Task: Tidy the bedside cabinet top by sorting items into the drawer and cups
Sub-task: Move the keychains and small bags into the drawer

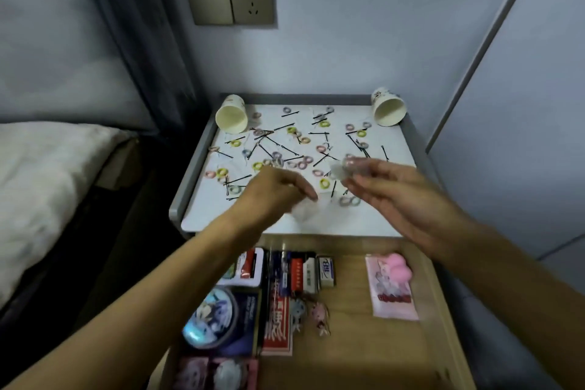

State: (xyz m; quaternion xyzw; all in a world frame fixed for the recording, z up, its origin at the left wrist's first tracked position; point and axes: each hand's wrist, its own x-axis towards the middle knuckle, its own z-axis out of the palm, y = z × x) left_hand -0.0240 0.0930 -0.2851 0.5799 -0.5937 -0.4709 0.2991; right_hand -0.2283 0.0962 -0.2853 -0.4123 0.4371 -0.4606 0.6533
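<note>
1. The drawer (pixel 364 342) stands pulled open under both forearms. It holds boxes, a round tin (pixel 210 317) and a pink packet (pixel 392 288), and being open it lets items from above drop straight in.
2. Just beyond the drawer lies the white worktop (pixel 364 222), strewn with coloured hair ties (pixel 324 183) and black bobby pins (pixel 237 179). They cross one another, with no sorting visible.
3. At the 2 corners farthest from the drawer, the left cup (pixel 232 115) and the right cup (pixel 388 111) lie on their sides with their mouths turned toward the drawer. By my judgement they must be stood upright before they can keep ties or pins.
4. The right hand (pixel 395 190) is above the worktop, just beyond the drawer's right half. It pinches a small clear item (pixel 340 169) between thumb and fingertips, held above the scatter so that nothing else is dragged along.
5. The left hand (pixel 275 193) hovers low, just beyond the drawer's middle, with its fingers bent down over a faint clear patch. Blur hides the fingertips, so I cannot tell whether it grasps anything.
6. The task looks barely begun: the ties and pins are all on the worktop, none in a cup.
</note>
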